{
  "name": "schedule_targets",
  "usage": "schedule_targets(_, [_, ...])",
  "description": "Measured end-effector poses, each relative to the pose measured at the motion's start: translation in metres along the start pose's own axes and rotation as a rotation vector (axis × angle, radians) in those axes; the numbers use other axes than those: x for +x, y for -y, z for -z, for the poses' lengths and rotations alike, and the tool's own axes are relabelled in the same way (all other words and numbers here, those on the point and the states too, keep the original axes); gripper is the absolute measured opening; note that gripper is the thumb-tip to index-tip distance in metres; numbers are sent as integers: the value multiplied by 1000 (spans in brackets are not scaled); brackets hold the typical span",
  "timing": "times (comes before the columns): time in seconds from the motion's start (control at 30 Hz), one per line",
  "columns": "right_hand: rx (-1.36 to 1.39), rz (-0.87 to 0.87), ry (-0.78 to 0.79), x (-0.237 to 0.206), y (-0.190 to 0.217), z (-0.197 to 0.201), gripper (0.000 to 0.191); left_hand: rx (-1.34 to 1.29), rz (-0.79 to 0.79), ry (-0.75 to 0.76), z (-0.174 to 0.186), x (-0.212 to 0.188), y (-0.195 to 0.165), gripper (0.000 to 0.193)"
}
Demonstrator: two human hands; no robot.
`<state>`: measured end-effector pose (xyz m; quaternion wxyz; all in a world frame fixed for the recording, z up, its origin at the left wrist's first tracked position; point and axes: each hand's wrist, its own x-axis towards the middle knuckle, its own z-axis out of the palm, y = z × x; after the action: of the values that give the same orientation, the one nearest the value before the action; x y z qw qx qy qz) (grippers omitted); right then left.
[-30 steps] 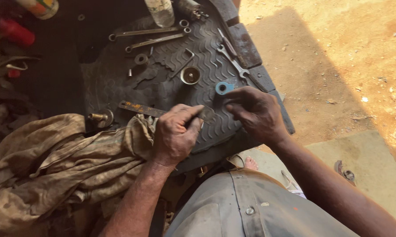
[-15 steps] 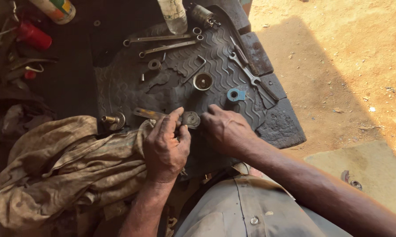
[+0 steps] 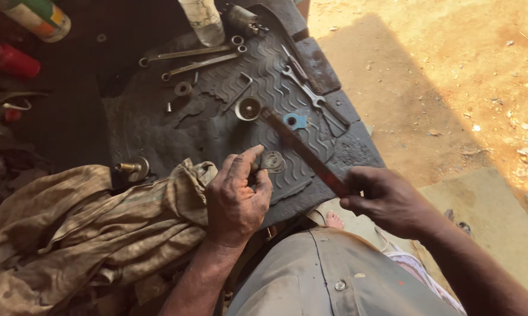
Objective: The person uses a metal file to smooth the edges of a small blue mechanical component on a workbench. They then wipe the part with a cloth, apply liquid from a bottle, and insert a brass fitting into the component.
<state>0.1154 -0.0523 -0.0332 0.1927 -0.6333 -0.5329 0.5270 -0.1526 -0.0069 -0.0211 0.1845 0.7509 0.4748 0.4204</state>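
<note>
Both hands work above a dark ribbed rubber mat [image 3: 158, 134]. Left hand [image 3: 236, 199], fingers curled close, pinches a small flat metal plate [image 3: 272, 161] between thumb and forefinger, holding it just over the mat's near edge. Right hand [image 3: 387, 199], closed in a fist-like grip, grasps one end of a long flat file [image 3: 302, 151], whose far end reaches up toward a round metal cup [image 3: 248, 108] and a small blue gasket [image 3: 294, 121].

Handling, as judged: the plate looks thin, rigid and light, and probably greasy, so it is likely to slip; a firm pinch across its edges, leaving the faces free, seems the sound hold. The file looks stiff and moderately heavy, best taken at the end already held.

Also on the mat: two long spanners [image 3: 188, 58] lying side by side, a further spanner [image 3: 311, 96] near the right border, and a washer [image 3: 182, 89]. A crumpled brown cloth [image 3: 82, 228] lies beside the left wrist, touching the mat, with a brass fitting [image 3: 132, 168] at its upper edge.
</note>
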Motion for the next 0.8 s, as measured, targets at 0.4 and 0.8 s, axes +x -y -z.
schedule_targets(0.4, [665, 375, -584, -15, -75, 37, 20, -8, -113, 174, -100, 23, -12, 37])
schedule_targets(0.8, [-183, 629, -807, -4, -53, -1, 14, -198, 116, 482, -92, 41, -4, 58])
